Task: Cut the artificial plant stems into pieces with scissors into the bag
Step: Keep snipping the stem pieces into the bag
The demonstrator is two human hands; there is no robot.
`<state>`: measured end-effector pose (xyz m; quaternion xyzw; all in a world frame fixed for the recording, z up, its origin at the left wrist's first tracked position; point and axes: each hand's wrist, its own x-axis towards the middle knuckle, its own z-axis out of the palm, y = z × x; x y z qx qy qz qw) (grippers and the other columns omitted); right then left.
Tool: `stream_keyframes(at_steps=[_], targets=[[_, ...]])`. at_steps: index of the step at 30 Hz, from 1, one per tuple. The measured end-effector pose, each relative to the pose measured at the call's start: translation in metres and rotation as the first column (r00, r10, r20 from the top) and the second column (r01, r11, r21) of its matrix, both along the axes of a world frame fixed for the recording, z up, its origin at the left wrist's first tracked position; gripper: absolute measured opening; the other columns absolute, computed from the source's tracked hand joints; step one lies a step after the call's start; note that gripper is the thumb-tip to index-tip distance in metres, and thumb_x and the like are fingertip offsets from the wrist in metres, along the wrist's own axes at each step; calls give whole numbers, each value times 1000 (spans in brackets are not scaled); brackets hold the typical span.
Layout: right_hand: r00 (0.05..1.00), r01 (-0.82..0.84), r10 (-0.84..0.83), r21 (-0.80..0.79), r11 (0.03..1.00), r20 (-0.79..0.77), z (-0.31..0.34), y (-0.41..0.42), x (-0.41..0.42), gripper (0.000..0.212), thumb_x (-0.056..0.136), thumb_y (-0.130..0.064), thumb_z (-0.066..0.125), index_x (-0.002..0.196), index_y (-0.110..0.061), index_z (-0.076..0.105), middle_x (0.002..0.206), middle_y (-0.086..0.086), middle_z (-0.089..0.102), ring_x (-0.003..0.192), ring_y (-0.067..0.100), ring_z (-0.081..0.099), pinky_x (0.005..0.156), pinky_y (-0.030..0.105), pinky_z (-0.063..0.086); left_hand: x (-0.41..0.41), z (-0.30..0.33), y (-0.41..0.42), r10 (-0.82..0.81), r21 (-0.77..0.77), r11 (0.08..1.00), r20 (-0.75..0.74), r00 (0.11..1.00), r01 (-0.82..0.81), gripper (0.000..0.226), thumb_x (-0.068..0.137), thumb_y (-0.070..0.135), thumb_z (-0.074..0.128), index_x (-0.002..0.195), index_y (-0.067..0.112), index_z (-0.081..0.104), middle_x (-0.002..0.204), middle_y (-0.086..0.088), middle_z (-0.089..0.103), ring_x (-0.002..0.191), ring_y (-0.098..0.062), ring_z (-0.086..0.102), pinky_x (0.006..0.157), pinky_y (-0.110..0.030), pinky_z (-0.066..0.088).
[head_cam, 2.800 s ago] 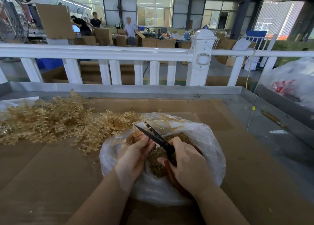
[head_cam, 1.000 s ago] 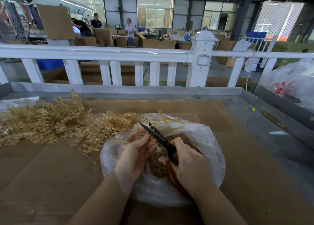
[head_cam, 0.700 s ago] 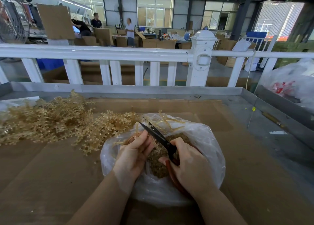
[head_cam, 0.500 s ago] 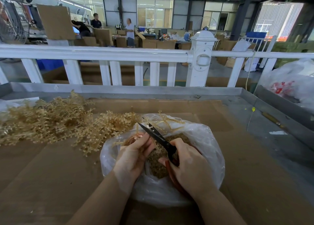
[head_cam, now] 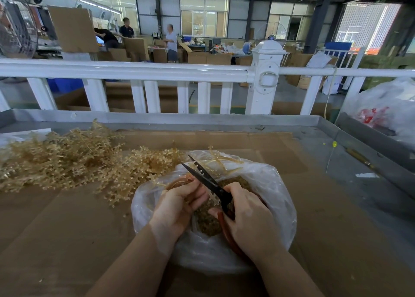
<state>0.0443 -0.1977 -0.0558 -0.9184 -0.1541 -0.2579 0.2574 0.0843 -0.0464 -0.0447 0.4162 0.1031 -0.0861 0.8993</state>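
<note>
Pale golden artificial plant stems [head_cam: 74, 162] with small beaded branchlets, plastic, lie heaped on the bench at ten o'clock from the bag, the near edge of the heap touching the bag's rim. Clear, crumpled plastic bag [head_cam: 278, 198], mouth open upward, sits at the middle of the bench, partly filled with a mass of small brownish-gold cut pieces [head_cam: 206, 222]; a few loose pale stems drape over its far rim at twelve o'clock. Left hand [head_cam: 177, 204], over the bag's nine o'clock side, fingers curled round a thin bunch of stems held above the opening. Right hand [head_cam: 249, 216], over the bag's three o'clock side, fingers wrapped round the red handles of the black-bladed scissors [head_cam: 206, 180]; blades slightly parted, tips pointing toward eleven o'clock, crossing just beside the left fingertips. Whether a stem lies between the blades cannot be told. Bench [head_cam: 350, 168]: grey metal tray with raised rim, floor covered by flat brown cardboard sheets [head_cam: 67, 240]. White railing [head_cam: 134, 72] with a capped post runs behind the bench at twelve o'clock. Second clear plastic bag with red print [head_cam: 381, 110] stands beyond the bench at two o'clock.
</note>
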Motion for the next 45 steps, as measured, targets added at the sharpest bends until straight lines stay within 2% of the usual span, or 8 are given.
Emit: stream_keyframes(at_steps=[7,12,16,22,31,35,40,45], targets=[[1000,2,-2,-54,999,5,-1,0,2,29,86,-38,64,106,-18,56,90,-5,64,81,11,61,70,24,51,3,-2,2,-21,6,1000,-23,1000,21,23,62,1,65,84,-1,67,72,-10,71,60,-16,69,53,-25,57],[1000,7,-7,-98,995,-3,-2,-1,4,31,86,-40,64,106,-17,55,84,-5,63,74,10,61,63,19,49,3,-3,2,-23,17,1000,-15,1000,23,10,62,1,66,62,4,76,73,-11,72,61,-16,70,54,-25,56],[1000,5,-5,-108,994,-1,-3,0,6,32,86,-38,66,106,-15,54,81,-4,64,69,9,61,60,18,48,3,-4,1,-4,14,1000,-20,1000,4,9,61,1,68,60,4,76,75,-11,73,62,-16,71,54,-24,57],[1000,-10,10,-102,995,-2,-4,0,8,34,88,-43,61,108,-17,52,84,-4,64,73,9,62,63,20,51,1,-5,2,39,-18,999,-31,999,-40,26,60,1,69,85,-2,66,75,-11,70,63,-17,70,55,-26,57],[1000,-2,4,-89,996,22,-2,1,5,39,86,-49,52,101,-14,56,74,-5,64,61,8,62,53,16,46,-2,-2,-1,77,5,997,-34,996,-77,34,58,1,71,91,-6,64,72,-12,72,62,-17,70,55,-24,57],[1000,-4,5,-46,999,21,-1,0,3,40,84,-50,53,104,-15,59,80,-5,66,69,8,63,60,15,48,-4,0,-2,95,26,995,-31,995,-95,44,63,-2,70,104,-7,57,71,-12,72,62,-19,70,59,-27,59],[999,17,-16,-23,1000,50,0,-1,2,35,86,-46,62,104,-16,60,86,-4,66,76,9,63,68,24,54,-12,4,-5,42,153,988,-38,998,-36,33,75,-2,69,105,-1,56,82,-16,74,75,-28,73,57,-34,59],[1000,-3,4,-27,1000,25,1,-1,3,42,86,-53,51,107,-17,57,90,-5,65,79,8,62,70,22,53,-13,5,-5,45,172,984,-51,998,-36,47,75,-2,69,118,-3,51,87,-19,73,76,-29,73,53,-33,58]])
